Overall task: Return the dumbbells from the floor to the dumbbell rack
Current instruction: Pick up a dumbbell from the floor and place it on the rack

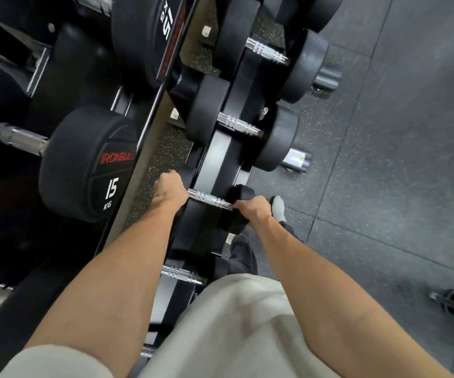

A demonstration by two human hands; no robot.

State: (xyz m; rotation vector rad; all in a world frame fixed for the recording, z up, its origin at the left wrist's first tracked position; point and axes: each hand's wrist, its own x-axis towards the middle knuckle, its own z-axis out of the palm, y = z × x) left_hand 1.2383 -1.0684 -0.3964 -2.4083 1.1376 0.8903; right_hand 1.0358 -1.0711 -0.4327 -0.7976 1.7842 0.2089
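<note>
Both hands are on one dumbbell (209, 199) that lies across the lower tier of the dumbbell rack (220, 156), its knurled silver handle bare between them. The left hand (170, 188) sits at the end of the handle farther in toward the rack, fingers curled down over that side so that the head there is hidden; whether they wrap the bar itself or the head cannot be told. The right hand (251, 208) is clenched over the outer end of the same dumbbell, knuckles up, fingers folded round the black head where it meets the handle. Measured from this dumbbell: further up the rack rail two more black dumbbells rest in their cradles, the nearer one (238, 125) just beside it and another (266, 51) beyond that. Toward the person, below the held dumbbell, a further silver handle (182, 274) shows on the same rail, partly covered by a light grey garment. To the left of the dumbbell, on the higher tier, a large round head marked 15 KG (89, 162) faces the camera (red lettering above the number). To the right of the dumbbell is the dark rubber floor (384, 159), where a foot in a white sock (279, 208) stands just beside the right hand.
</note>
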